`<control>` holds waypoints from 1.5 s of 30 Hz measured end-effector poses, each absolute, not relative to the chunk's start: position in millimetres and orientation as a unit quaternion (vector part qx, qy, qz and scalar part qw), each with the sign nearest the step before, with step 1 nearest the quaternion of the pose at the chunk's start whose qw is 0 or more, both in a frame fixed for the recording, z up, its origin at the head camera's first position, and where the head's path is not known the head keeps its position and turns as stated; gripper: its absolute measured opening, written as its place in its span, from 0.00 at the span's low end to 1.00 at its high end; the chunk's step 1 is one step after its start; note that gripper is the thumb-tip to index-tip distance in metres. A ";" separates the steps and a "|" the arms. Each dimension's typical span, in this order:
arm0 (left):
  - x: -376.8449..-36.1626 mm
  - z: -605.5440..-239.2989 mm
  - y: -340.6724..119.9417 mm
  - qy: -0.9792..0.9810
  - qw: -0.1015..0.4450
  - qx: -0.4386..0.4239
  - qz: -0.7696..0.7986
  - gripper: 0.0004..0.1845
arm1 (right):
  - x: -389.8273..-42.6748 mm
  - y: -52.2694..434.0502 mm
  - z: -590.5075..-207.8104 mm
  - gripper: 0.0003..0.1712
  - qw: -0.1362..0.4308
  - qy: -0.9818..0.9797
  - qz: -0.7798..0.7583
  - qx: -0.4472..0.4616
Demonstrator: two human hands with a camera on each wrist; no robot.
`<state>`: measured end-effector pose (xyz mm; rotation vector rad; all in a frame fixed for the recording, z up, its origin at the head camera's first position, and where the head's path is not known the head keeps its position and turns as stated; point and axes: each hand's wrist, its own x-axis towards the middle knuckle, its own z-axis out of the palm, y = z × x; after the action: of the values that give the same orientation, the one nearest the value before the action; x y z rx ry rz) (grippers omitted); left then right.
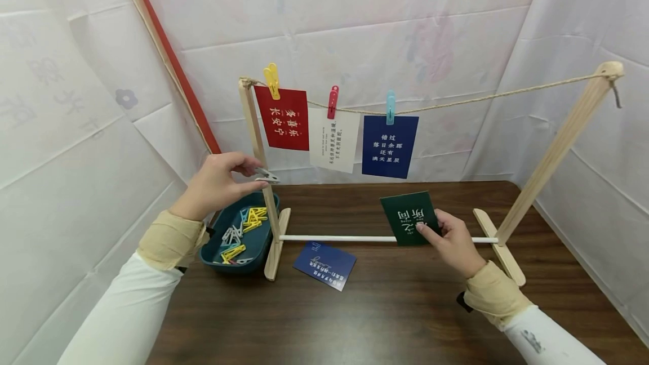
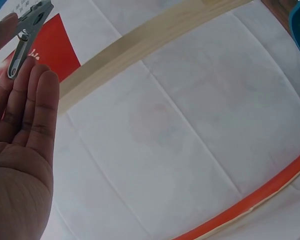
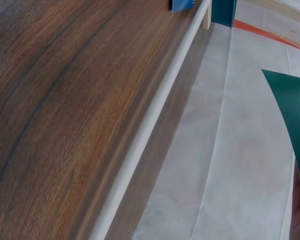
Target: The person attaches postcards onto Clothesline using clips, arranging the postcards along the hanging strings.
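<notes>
Nearest us, a blue card lies flat on the tabletop, within easy reach. Just beyond, our right hand pinches a green card by its lower corner, held upright in front of the white rod so its face shows. Our left hand pinches a grey clip at its fingertips above the teal tray of coloured clips, beside the wooden post. Farther back, the string carries red, white and navy cards, each clipped at its top edge so it hangs straight.

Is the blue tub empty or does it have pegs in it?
Not empty: the blue tub holds a loose pile of yellow, grey and blue pegs.
</notes>
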<state>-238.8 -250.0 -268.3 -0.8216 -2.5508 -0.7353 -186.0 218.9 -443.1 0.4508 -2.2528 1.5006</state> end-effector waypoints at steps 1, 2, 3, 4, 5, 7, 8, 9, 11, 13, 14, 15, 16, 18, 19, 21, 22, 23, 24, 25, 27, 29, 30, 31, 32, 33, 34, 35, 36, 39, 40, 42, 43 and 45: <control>-239.2 -268.5 -248.8 -0.902 0.181 -0.294 -0.260 0.16 | -186.0 218.9 -442.5 0.09 0.198 -0.802 0.540 0.161; -239.7 -268.7 -247.6 -0.900 0.181 -0.298 -0.260 0.16 | -186.3 219.2 -442.3 0.09 0.199 -0.800 0.543 0.160; -240.2 -268.9 -246.3 -0.899 0.183 -0.300 -0.260 0.16 | -186.3 219.2 -441.8 0.09 0.198 -0.798 0.547 0.159; -240.6 -269.0 -245.1 -0.897 0.186 -0.304 -0.260 0.16 | -186.6 219.3 -441.6 0.09 0.194 -0.795 0.552 0.157; -240.7 -268.7 -243.8 -0.896 0.187 -0.306 -0.260 0.16 | -187.0 219.7 -441.6 0.10 0.192 -0.794 0.556 0.156; -241.4 -267.6 -240.9 -0.893 0.192 -0.312 -0.259 0.17 | -187.5 220.5 -440.7 0.11 0.188 -0.789 0.564 0.156; -241.9 -266.7 -239.4 -0.892 0.194 -0.314 -0.260 0.17 | -188.0 221.3 -440.5 0.11 0.186 -0.786 0.568 0.157; -242.3 -265.8 -237.7 -0.892 0.194 -0.315 -0.261 0.17 | -188.4 222.2 -440.1 0.12 0.183 -0.783 0.573 0.157; -243.4 -263.7 -234.1 -0.890 0.194 -0.319 -0.264 0.17 | -188.8 223.5 -438.9 0.13 0.180 -0.779 0.580 0.156; -245.0 -261.9 -230.2 -0.886 0.193 -0.324 -0.268 0.18 | -189.0 224.7 -437.8 0.14 0.178 -0.775 0.587 0.155; -245.5 -260.9 -228.1 -0.886 0.191 -0.326 -0.269 0.18 | -189.3 225.2 -437.6 0.15 0.178 -0.773 0.589 0.154; -245.9 -259.8 -226.1 -0.884 0.190 -0.329 -0.271 0.18 | -189.4 225.5 -437.1 0.15 0.178 -0.772 0.591 0.153; -246.4 -258.8 -224.1 -0.882 0.190 -0.333 -0.273 0.19 | -189.5 225.5 -436.5 0.15 0.177 -0.771 0.593 0.153; -246.5 -256.4 -220.2 -0.880 0.189 -0.338 -0.276 0.19 | -189.7 225.9 -435.1 0.16 0.178 -0.769 0.594 0.155; -246.8 -255.3 -218.3 -0.879 0.189 -0.339 -0.276 0.19 | -189.8 226.0 -434.4 0.16 0.177 -0.770 0.594 0.155; -247.0 -253.2 -214.7 -0.879 0.187 -0.340 -0.277 0.20 | -190.4 226.6 -433.6 0.16 0.177 -0.769 0.594 0.155; -246.7 -252.1 -212.8 -0.880 0.186 -0.339 -0.277 0.20 | -190.6 226.8 -433.2 0.16 0.177 -0.770 0.594 0.155; -246.8 -251.0 -211.0 -0.880 0.185 -0.338 -0.276 0.20 | -190.7 227.0 -432.5 0.16 0.178 -0.771 0.592 0.154; -246.8 -250.1 -209.0 -0.881 0.184 -0.338 -0.276 0.20 | -190.9 227.1 -431.9 0.16 0.178 -0.770 0.593 0.154; -247.4 -249.4 -207.3 -0.882 0.183 -0.337 -0.275 0.21 | -191.0 227.3 -431.3 0.16 0.178 -0.770 0.593 0.153; -247.5 -247.7 -203.7 -0.882 0.182 -0.337 -0.274 0.21 | -191.3 227.7 -429.7 0.16 0.180 -0.768 0.595 0.153; -248.3 -246.6 -200.4 -0.881 0.181 -0.339 -0.274 0.21 | -191.8 228.3 -427.8 0.16 0.182 -0.767 0.596 0.155; -248.5 -246.1 -198.8 -0.881 0.182 -0.342 -0.273 0.22 | -192.1 228.7 -426.9 0.16 0.182 -0.765 0.597 0.157; -248.7 -245.6 -197.3 -0.880 0.183 -0.344 -0.271 0.22 | -192.4 229.2 -426.1 0.16 0.184 -0.765 0.596 0.159; -248.9 -245.1 -195.7 -0.880 0.184 -0.345 -0.270 0.22 | -192.9 229.6 -425.4 0.17 0.185 -0.764 0.597 0.159; -249.0 -244.6 -194.2 -0.879 0.185 -0.347 -0.269 0.22 | -193.4 230.1 -424.8 0.17 0.186 -0.764 0.596 0.159; -249.0 -244.0 -192.7 -0.879 0.186 -0.349 -0.268 0.23 | -193.8 230.5 -424.1 0.17 0.188 -0.765 0.596 0.159; -249.1 -243.2 -191.0 -0.878 0.187 -0.351 -0.266 0.23 | -194.0 230.9 -423.4 0.17 0.188 -0.765 0.595 0.158; -249.0 -242.4 -189.2 -0.878 0.188 -0.352 -0.265 0.23 | -194.2 231.3 -422.7 0.17 0.188 -0.765 0.596 0.156; -248.6 -239.2 -183.8 -0.876 0.188 -0.354 -0.266 0.22 | -194.7 231.9 -420.4 0.17 0.187 -0.764 0.599 0.149; -248.7 -238.4 -181.7 -0.876 0.187 -0.354 -0.267 0.22 | -194.5 232.1 -419.7 0.17 0.185 -0.763 0.601 0.147; -249.0 -236.8 -177.4 -0.876 0.183 -0.354 -0.270 0.22 | -194.5 232.6 -418.5 0.17 0.185 -0.763 0.603 0.143; -249.2 -236.1 -175.2 -0.877 0.180 -0.353 -0.272 0.22 | -194.6 232.9 -418.0 0.17 0.185 -0.763 0.603 0.141; -249.2 -234.8 -171.1 -0.877 0.174 -0.352 -0.275 0.22 | -194.9 233.6 -417.0 0.17 0.187 -0.764 0.602 0.138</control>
<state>-249.2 -171.1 -234.8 -0.9983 -2.4868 -0.7805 -194.9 233.6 -417.0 0.3893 -2.1519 1.6941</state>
